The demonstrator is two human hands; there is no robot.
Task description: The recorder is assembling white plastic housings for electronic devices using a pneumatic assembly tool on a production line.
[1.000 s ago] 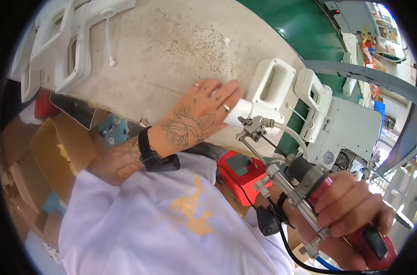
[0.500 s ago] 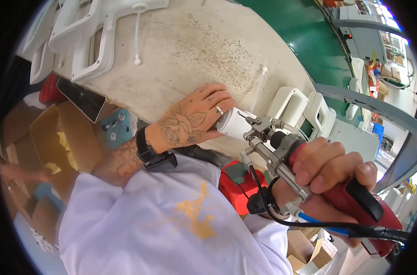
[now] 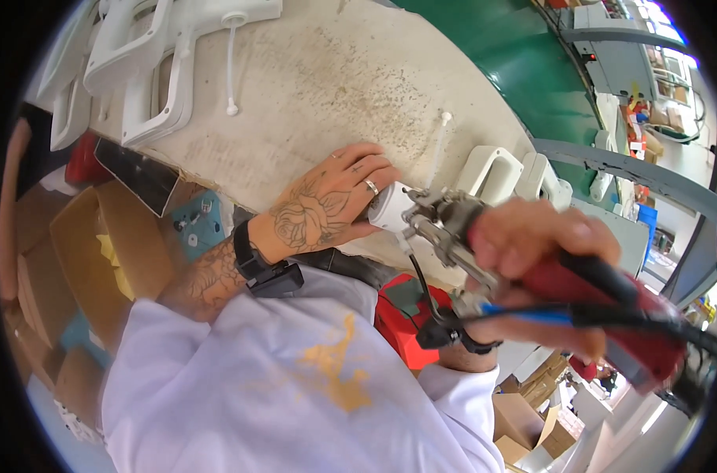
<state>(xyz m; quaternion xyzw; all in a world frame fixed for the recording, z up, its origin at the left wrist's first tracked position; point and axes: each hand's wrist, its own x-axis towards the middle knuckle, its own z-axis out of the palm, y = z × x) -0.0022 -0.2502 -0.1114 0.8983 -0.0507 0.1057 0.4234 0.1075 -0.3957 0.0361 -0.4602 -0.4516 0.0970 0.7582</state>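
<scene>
Along the near edge of the table [image 3: 311, 71] we find a white cylindrical part [image 3: 386, 214], its round end turned toward the left hand [image 3: 327, 206]. We record the left hand as closed on this part: fingers curve over its upper side, thumb at the lower side. The right hand [image 3: 544, 236] is wrapped around a red handheld power tool [image 3: 646, 343], and both are blurred. We note the tool's metal nose [image 3: 445, 219] in front of the white part; whether it touches, we cannot tell. A blue hose [image 3: 528, 314] and a black cable [image 3: 650, 318] pass below the right hand.

Just beyond the nose we see a white loop-handled housing [image 3: 489, 183]; the tool hides whether it joins the cylindrical part. A white rod [image 3: 437, 150] with a rounded tip lies near it. At the table's far left we log a cluster of white handled housings [image 3: 157, 114], with a second thin rod [image 3: 232, 71] beside them. Below the table edge we observe an open cardboard box [image 3: 90, 252] at left and a red container [image 3: 410, 343] beneath the tool.
</scene>
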